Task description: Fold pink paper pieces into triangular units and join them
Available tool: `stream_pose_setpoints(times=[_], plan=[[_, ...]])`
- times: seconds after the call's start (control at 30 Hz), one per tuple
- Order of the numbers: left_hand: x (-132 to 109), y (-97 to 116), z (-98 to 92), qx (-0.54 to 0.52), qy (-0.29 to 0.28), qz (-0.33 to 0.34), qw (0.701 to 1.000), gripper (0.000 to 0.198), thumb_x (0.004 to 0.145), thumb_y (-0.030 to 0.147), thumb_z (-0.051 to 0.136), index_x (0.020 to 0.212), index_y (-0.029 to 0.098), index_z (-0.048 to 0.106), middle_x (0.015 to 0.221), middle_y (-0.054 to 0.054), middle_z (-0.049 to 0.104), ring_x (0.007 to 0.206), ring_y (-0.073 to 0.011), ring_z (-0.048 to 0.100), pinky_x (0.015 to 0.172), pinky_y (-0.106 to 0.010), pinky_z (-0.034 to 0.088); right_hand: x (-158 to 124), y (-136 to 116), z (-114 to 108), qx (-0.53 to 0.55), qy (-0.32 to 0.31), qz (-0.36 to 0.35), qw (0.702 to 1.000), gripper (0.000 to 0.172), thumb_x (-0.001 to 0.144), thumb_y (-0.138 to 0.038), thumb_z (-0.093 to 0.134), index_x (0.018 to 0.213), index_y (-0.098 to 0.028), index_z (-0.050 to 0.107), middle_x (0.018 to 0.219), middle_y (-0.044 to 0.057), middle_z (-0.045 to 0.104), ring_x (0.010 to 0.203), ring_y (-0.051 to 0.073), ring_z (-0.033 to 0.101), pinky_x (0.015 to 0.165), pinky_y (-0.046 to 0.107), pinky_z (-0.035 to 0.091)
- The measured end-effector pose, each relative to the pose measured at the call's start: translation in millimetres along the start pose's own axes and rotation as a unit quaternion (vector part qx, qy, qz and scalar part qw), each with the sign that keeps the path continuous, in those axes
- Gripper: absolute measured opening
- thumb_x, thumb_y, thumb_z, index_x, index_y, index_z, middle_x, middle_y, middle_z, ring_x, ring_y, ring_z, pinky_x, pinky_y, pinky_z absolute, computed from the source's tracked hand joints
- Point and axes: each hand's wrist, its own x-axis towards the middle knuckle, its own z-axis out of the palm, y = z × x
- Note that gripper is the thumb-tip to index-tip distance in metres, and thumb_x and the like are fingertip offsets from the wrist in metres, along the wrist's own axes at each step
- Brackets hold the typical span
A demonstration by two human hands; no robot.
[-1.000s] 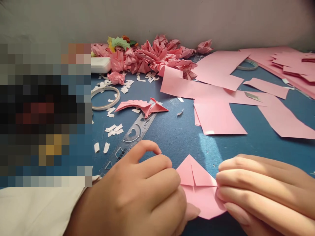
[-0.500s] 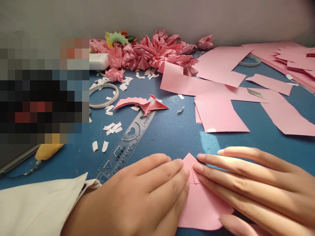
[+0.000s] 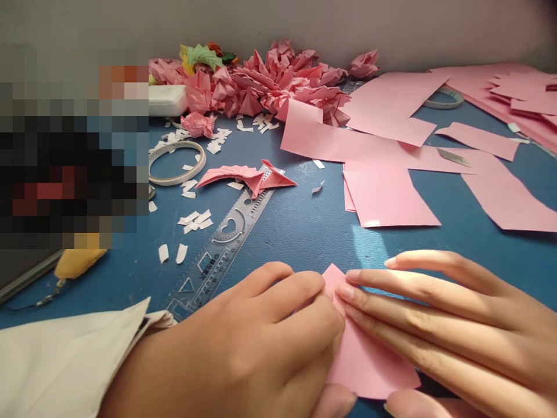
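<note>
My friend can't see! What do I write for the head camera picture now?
A person's left hand and right hand touch pink paper on a blue table; beyond lie a clear ruler, white scraps and a heap of folded pink shapes.

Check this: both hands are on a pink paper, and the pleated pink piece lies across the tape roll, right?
Almost: the pleated pink piece lies across the clear ruler, not the tape roll, per the head view. The left hand and right hand are on a pink paper.

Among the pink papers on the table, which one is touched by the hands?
The nearest sheet, its tip pointing away, partly under the left hand and right hand; the other pink papers lie farther back, untouched.
</note>
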Motion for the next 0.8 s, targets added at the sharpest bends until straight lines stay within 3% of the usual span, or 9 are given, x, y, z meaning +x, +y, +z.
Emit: stream_pose_setpoints(times=[0.17,0.33,0.47,0.63,0.8], plan=[[0.8,0.3,-1.7,-0.002,-0.024,0.015,1.0,0.057,0.115,0.021,0.032,0.084,0.011,0.079,0.091,-0.005,0.081,0.079,-0.0201,0.073,0.078,-0.035,0.058,4.6,-3.3,-4.2,-0.031,-0.011,-0.013,0.999,0.037,0.111,-0.022,0.034,0.126,-0.017,0.068,0.138,0.004,0.071,0.128,0.019,0.063,0.124,0.039,0.032],[2.5,0.1,1.8,0.015,-0.041,0.002,0.999,0.042,0.104,0.003,0.045,0.082,0.015,0.078,0.085,-0.001,0.08,0.075,-0.0189,0.071,0.077,-0.033,0.056,4.3,-4.1,-4.8,-0.005,-0.009,0.009,1.0,0.03,0.111,-0.024,0.041,0.124,-0.016,0.068,0.13,0.003,0.076,0.131,0.015,0.06,0.125,0.036,0.03],[6.2,-1.9,1.5,0.015,-0.047,0.039,0.998,0.051,0.112,0.015,0.038,0.078,0.015,0.077,0.089,-0.005,0.079,0.08,-0.0206,0.071,0.077,-0.036,0.054,4.9,1.5,-6.1,-0.002,-0.028,0.012,1.0,0.039,0.112,-0.02,0.03,0.129,-0.019,0.065,0.13,0.0,0.075,0.139,0.013,0.053,0.127,0.036,0.026],[8.4,-4.4,-0.9,0.01,-0.033,0.034,0.999,0.065,0.117,0.026,0.025,0.082,0.013,0.078,0.087,-0.005,0.078,0.077,-0.0199,0.07,0.079,-0.036,0.053,7.2,5.8,-10.5,-0.04,-0.066,-0.015,0.997,0.043,0.112,-0.03,0.031,0.137,-0.012,0.06,0.137,0.007,0.072,0.146,0.023,0.046,0.126,0.044,0.023],[8.4,-2.7,-6.4,0.017,-0.068,0.018,0.997,0.052,0.114,0.02,0.039,0.082,0.014,0.079,0.089,-0.004,0.08,0.078,-0.0193,0.071,0.079,-0.035,0.056,9.2,8.9,-10.6,-0.054,-0.091,-0.019,0.994,0.048,0.111,-0.038,0.036,0.14,-0.006,0.057,0.144,0.012,0.066,0.146,0.028,0.045,0.125,0.05,0.019]])
